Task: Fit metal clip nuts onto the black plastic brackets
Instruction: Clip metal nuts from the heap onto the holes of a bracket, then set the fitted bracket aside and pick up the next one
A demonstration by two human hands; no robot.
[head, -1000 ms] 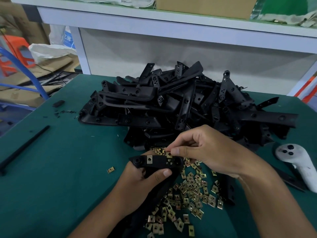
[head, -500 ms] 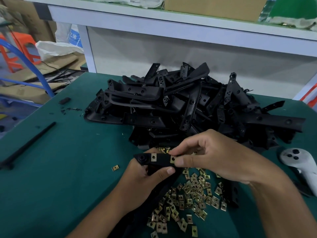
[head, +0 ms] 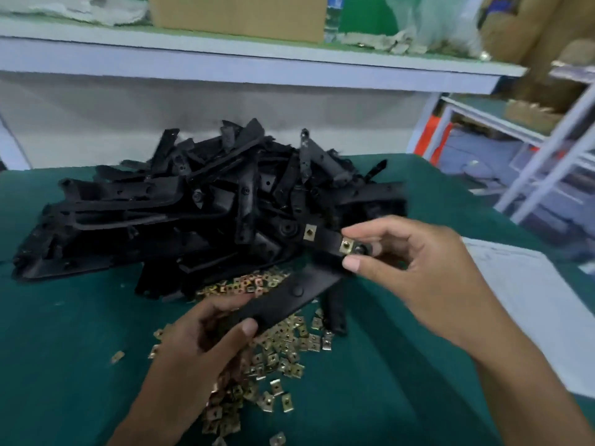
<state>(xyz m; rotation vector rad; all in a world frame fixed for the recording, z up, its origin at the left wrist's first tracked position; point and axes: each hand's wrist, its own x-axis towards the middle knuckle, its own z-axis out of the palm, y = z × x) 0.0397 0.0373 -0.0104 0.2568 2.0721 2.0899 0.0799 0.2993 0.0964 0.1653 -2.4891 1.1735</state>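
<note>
Right hand (head: 415, 268) pinches the long black plastic bracket (head: 325, 241) at its 3 o'clock end; left hand (head: 206, 342) grips its 7 o'clock end.

A green-covered table (head: 64, 365) filled the lower view. At twelve o'clock a white shelf (head: 257, 64) ran across, carrying a cardboard box (head: 238, 14) and crumpled plastic (head: 431, 24). At three o'clock stood a white metal rack (head: 547, 149); a pale wall (head: 161, 114) lay beneath the shelf.
</note>
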